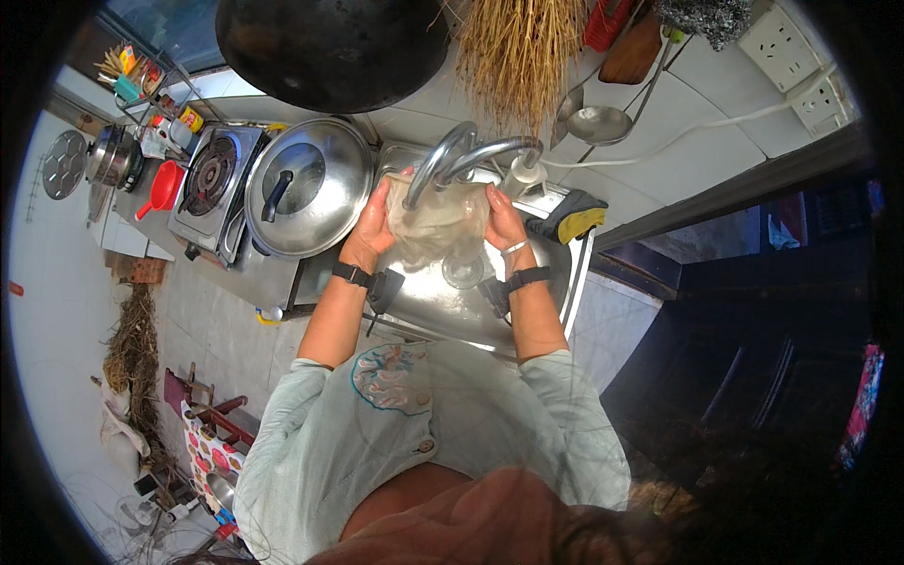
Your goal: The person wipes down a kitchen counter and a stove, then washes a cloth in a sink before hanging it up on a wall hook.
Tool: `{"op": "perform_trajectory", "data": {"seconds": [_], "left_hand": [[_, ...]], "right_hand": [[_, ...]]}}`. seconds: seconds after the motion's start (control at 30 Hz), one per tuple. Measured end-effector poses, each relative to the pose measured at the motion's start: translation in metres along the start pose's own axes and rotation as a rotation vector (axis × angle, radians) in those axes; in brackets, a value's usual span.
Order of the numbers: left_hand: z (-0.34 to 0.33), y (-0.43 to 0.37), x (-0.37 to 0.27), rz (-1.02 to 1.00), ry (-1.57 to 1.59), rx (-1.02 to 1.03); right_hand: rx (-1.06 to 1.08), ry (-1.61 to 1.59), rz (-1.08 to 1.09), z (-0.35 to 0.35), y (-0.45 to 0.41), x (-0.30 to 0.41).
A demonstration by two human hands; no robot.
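A wet, pale beige cloth [441,226] is stretched between my two hands beneath a curved chrome faucet [431,166]. My left hand [374,222] grips its left edge, and my right hand [504,220] has hold of the right edge. Below the cloth lies the stainless steel sink [424,300], its round drain [463,271] partly covered by the hanging fabric. A second curved chrome pipe [494,150] crosses behind the spout. On the sink's right rim rests a dark grey and yellow cloth [572,215], close to my right hand.
Left of the sink stands a large pan with a steel lid [311,187], then a gas stove [212,176] and a red plastic ladle [162,187]. A black wok [332,53], a straw brush [522,56] and a metal ladle [600,126] hang on the wall beside power sockets [780,48].
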State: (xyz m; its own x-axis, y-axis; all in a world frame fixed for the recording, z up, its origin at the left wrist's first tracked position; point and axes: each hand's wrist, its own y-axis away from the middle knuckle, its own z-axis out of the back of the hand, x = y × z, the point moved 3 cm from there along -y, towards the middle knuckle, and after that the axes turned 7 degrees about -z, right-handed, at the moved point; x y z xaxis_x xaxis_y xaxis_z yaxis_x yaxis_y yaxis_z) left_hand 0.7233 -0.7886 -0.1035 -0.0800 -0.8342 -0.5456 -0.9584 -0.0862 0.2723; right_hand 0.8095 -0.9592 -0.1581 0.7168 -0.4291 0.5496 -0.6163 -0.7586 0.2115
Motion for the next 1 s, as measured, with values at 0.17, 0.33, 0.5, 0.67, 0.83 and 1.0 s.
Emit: {"op": "perform_trajectory", "data": {"seconds": [0.17, 0.33, 0.5, 0.67, 0.83, 1.0], "left_hand": [[0.031, -0.008, 0.008, 0.056, -0.307, -0.012], [0.036, -0.009, 0.039, 0.058, -0.479, -0.003], [0.016, 0.001, 0.027, -0.090, -1.000, 0.058], [-0.008, 0.002, 0.006, -0.238, -0.854, -0.058], [-0.027, 0.008, 0.003, -0.130, -0.592, -0.147], [-0.004, -0.005, 0.011, -0.087, -0.282, 0.012]], "right_hand": [[0.119, -0.156, 0.011, -0.032, 0.000, -0.004], [0.188, -0.158, 0.044, -0.059, -0.005, -0.013], [0.116, -0.010, 0.105, -0.042, -0.007, 0.002], [0.022, 0.370, 0.066, -0.028, 0.002, 0.015], [0.025, 1.124, 0.080, -0.013, 0.010, 0.012], [-0.073, 1.369, -0.112, 0.020, 0.002, -0.005]]}}
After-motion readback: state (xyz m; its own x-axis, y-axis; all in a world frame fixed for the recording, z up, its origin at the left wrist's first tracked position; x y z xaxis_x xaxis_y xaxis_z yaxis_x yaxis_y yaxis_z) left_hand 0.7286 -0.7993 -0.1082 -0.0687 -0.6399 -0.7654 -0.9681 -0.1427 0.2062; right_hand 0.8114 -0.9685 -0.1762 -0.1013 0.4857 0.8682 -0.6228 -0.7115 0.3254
